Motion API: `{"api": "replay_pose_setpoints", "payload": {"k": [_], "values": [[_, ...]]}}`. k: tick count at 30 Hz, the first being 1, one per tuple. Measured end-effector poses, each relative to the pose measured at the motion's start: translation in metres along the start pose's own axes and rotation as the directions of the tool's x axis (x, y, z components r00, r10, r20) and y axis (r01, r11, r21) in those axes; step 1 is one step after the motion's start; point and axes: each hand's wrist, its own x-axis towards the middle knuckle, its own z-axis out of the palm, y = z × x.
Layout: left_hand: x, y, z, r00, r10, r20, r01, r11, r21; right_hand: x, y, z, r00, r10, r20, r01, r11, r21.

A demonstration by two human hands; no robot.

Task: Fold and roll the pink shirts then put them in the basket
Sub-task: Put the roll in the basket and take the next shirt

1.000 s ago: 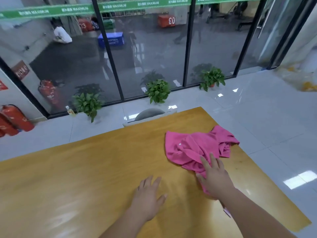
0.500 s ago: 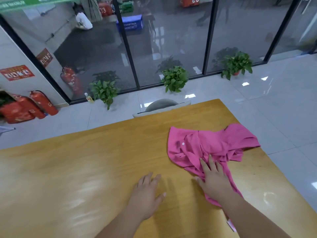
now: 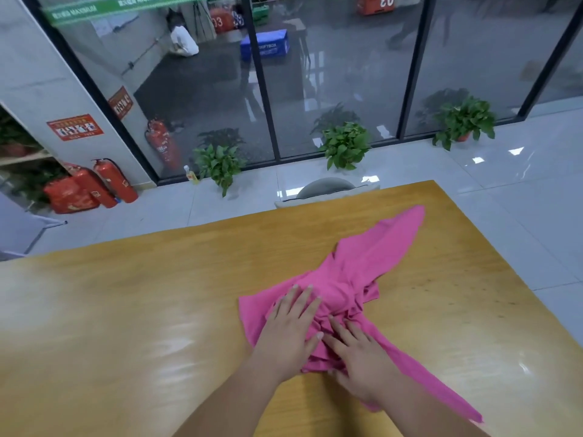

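Having moved off the bare counter [image 3: 126, 310], the left hand [image 3: 290, 323] is now pressing the pink shirt [image 3: 372, 263] beside the right hand [image 3: 359, 364], both hands' fingers [image 3: 303, 298] lying straight and unclenched on its bunched middle at lower centre, its long axis running toward the upper right.

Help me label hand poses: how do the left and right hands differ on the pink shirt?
The left hand reaches farther across the pink shirt than the right hand. The left hand lies on smoother cloth, the right hand on bunched folds. Both press flat with straight fingers.
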Motion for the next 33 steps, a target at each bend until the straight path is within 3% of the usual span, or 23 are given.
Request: {"api": "replay_pose_setpoints", "payload": {"k": [7,18,28,33], "values": [[-0.073,-0.073,0.012,0.981,-0.045,0.191,0.041,0.999,0.027,-0.009,-0.074,0.012,0.990,-0.125,0.063,0.127,0.992,-0.021],[-0.224,-0.184,0.028,0.957,-0.250,0.149,0.263,0.962,-0.072,0.003,-0.225,0.035,0.966,-0.244,0.081,0.246,0.969,-0.009],[-0.333,-0.278,0.035,0.916,-0.396,0.062,0.400,0.913,-0.081,0.007,-0.317,0.058,0.991,-0.117,-0.068,0.124,0.986,0.114],[-0.378,-0.300,0.032,0.910,-0.409,0.065,0.414,0.893,-0.178,0.015,-0.355,0.072,0.992,-0.060,-0.113,0.075,0.988,0.138]]}}
